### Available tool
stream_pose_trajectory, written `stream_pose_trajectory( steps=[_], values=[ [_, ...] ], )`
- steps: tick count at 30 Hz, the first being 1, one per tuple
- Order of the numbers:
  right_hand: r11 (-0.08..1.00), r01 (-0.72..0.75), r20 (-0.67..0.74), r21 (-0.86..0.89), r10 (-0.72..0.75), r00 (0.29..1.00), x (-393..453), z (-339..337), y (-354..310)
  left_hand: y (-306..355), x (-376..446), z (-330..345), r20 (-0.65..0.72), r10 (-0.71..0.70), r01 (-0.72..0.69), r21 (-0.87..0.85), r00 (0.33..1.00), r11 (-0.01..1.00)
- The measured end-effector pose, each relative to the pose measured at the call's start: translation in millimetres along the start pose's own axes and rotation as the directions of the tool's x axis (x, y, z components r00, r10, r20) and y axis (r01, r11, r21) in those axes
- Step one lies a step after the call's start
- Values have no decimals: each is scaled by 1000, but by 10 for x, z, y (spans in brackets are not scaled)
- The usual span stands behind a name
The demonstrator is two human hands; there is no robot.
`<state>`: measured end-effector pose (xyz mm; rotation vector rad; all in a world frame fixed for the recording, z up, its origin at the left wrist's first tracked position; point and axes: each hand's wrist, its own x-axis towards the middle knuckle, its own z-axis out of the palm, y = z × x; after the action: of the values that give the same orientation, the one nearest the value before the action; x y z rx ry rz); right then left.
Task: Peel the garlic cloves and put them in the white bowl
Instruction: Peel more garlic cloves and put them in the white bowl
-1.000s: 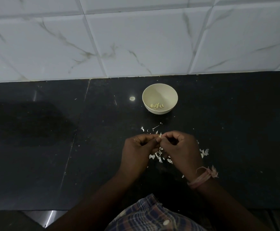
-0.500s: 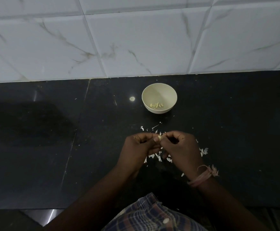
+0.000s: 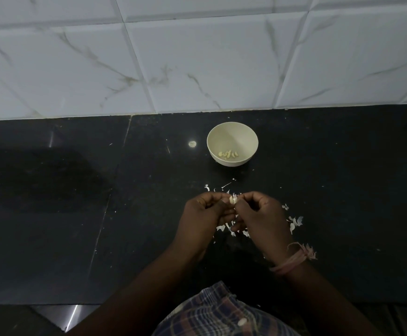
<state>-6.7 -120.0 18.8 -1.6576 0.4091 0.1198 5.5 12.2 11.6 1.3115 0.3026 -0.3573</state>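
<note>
Both hands, left hand (image 3: 206,214) and right hand (image 3: 260,215), pinch one garlic clove (image 3: 233,199) at center frame, low over the desk (image 3: 52,214) so skins (image 3: 294,221) drop there; the bowl (image 3: 232,132) above holds peeled cloves (image 3: 228,154).

I count one white bowl (image 3: 232,144), one garlic clove (image 3: 233,199) between my fingers, my two hands, and several peeled cloves (image 3: 228,154), too small to count.
</note>
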Motion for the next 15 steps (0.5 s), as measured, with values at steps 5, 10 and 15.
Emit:
stream_pose_trajectory(
  steps=[5, 10, 15],
  values=[
    [1000, -16, 23, 1, 16, 1000, 19, -3, 18, 13, 16, 13, 16, -64, 65, -98, 998, 993],
    [972, -124, 10, 201, 124, 992, 55, 39, 62, 26, 49, -4, 6, -220, 209, -327, 976, 922],
    [977, -91, -67, 190, 105, 992, 100, -5, 92, 13, 78, -41, 12, -292, 267, -441, 956, 857]
  ],
)
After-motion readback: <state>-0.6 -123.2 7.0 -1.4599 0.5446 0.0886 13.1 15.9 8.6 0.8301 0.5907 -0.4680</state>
